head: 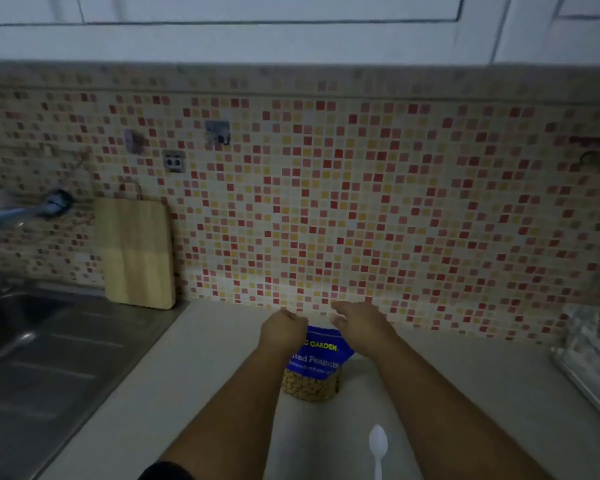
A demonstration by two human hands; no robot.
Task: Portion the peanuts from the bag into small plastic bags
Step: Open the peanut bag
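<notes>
Head view: I find the peanut bag (317, 362) upright on the tabletop (222, 358), close to the tiled wall (361, 220), blue top above a clear base full of nuts. Left hand (283, 329): fingers curled at the bag's upper left corner; blur hides whether it grips. Right hand (357, 323): over the bag's top edge, fingers loosely extended, nothing held. A white spoon (378, 445) lies nearer me.
</notes>
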